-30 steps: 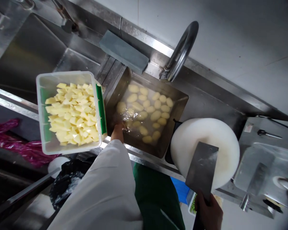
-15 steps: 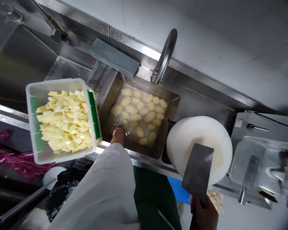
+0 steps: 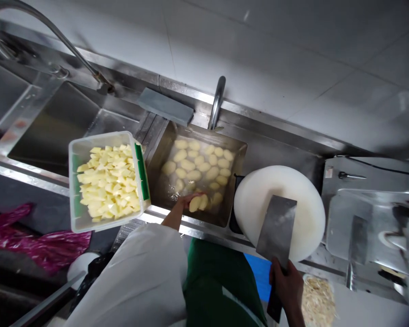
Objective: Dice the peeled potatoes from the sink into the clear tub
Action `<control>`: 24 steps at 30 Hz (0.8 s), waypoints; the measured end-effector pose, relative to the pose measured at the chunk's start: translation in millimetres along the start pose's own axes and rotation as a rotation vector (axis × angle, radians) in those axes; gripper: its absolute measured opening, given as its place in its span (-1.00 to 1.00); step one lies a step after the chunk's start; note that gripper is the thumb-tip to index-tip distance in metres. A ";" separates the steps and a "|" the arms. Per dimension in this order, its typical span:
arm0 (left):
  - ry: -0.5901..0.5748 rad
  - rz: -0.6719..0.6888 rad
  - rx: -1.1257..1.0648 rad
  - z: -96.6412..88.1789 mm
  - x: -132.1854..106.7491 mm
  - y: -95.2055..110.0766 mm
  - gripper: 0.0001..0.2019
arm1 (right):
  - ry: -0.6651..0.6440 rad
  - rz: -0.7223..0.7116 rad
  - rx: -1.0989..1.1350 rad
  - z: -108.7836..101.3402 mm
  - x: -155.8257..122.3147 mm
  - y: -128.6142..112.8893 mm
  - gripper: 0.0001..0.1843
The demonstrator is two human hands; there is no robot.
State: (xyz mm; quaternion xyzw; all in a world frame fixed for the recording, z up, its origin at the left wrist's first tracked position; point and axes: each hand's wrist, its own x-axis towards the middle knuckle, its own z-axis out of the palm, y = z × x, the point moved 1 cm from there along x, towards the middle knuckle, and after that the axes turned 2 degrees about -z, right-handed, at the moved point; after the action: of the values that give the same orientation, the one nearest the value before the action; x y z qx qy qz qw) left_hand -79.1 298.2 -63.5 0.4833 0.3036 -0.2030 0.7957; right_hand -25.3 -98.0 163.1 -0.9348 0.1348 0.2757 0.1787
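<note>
A peeled potato (image 3: pixel 195 204) is lying in the left hand (image 3: pixel 185 200), which is grasping it over the near edge of the water-filled sink (image 3: pixel 156 163). To the right, the right hand (image 3: pixel 286 282) is clenching a cleaver (image 3: pixel 276 229) over the white board (image 3: pixel 306 204). A tub (image 3: pixel 73 190) of cut pieces is sitting to the left.

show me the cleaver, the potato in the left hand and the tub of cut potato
cleaver (image 3: pixel 276 227): head view, middle of the blade
peeled potato (image 3: pixel 195 204): head view, its visible middle
plastic tub (image 3: pixel 74 195): head view, its left wall
</note>
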 end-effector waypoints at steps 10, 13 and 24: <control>-0.169 0.258 -0.159 107.2 32.6 132.2 -0.38 | -0.005 -0.058 0.196 -26.6 24.7 26.3 -0.63; -0.131 0.313 0.052 167.2 37.8 171.3 -0.24 | -0.039 -0.103 0.264 -34.4 43.9 55.4 -0.64; 0.137 0.659 1.605 388.4 74.6 100.8 -0.27 | 0.021 -0.288 -0.041 -75.1 104.2 150.1 -0.73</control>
State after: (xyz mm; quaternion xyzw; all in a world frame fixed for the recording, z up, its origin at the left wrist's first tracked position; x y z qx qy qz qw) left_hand 149.2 -5.2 86.3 0.9726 -0.0395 -0.0853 0.2125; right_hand 41.7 -279.8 124.2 -0.9508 -0.0047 0.2401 0.1958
